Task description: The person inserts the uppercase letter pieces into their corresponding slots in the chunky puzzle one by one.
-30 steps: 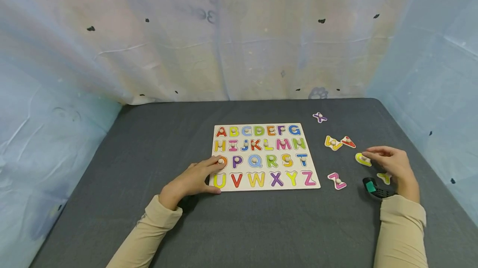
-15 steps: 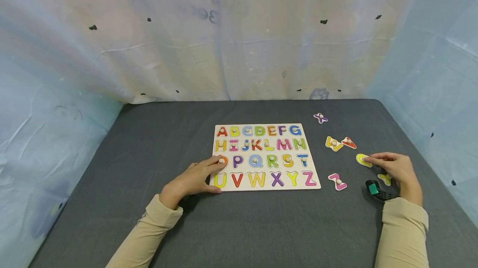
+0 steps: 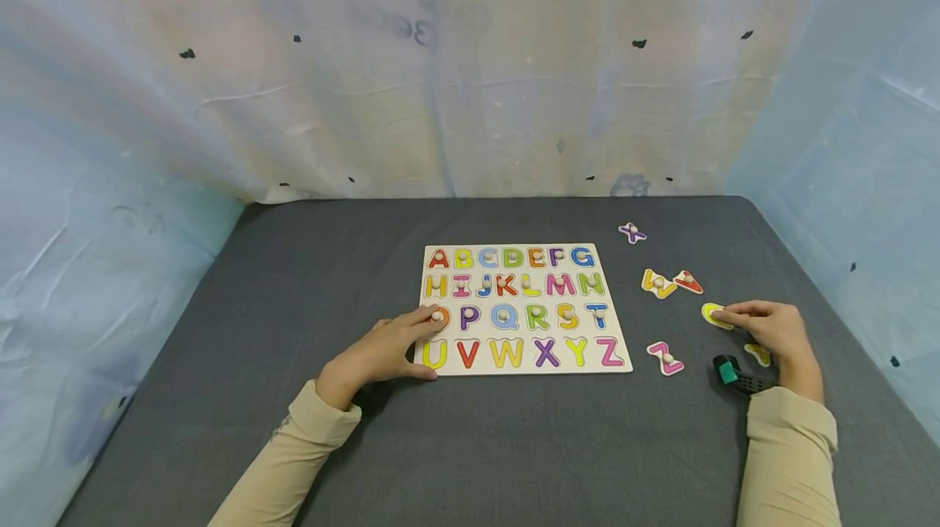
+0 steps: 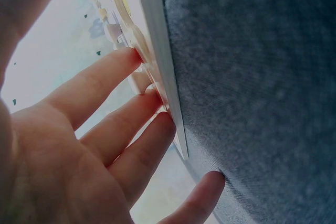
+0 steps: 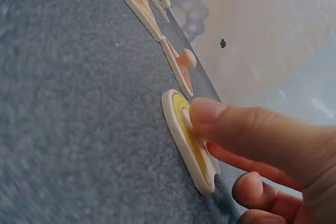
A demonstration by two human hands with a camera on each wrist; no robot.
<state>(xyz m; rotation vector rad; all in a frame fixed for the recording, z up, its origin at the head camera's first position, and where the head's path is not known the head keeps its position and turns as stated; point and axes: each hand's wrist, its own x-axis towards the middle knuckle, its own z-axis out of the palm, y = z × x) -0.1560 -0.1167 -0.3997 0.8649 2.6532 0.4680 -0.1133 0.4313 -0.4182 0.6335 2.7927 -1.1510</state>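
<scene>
A pale wooden alphabet board (image 3: 525, 333) lies on the table, its bottom row of letters without knobs. My left hand (image 3: 382, 347) rests at its left edge, some fingers over the orange O; in the left wrist view the fingers (image 4: 152, 145) are spread and nearly straight against the board's side. Over to the right, my right hand (image 3: 774, 335) pinches the knob of a yellow U puzzle piece (image 3: 712, 315) between thumb and forefinger. In the right wrist view that U piece (image 5: 181, 140) lies tilted close over the cloth, its knob mostly hidden by the thumb.
Loose letter pieces lie right of the board: a purple X (image 3: 632, 232), a yellow W (image 3: 658, 284) touching a red V (image 3: 689, 281), a pink Z (image 3: 665, 359) and a yellow Y (image 3: 758, 354) beside the right wrist. A black wrist device (image 3: 738, 376) sits below that hand.
My right hand's fingers have drawn in from lying over the yellow U piece to pinching its knob. The left hand has stayed on the board.
</scene>
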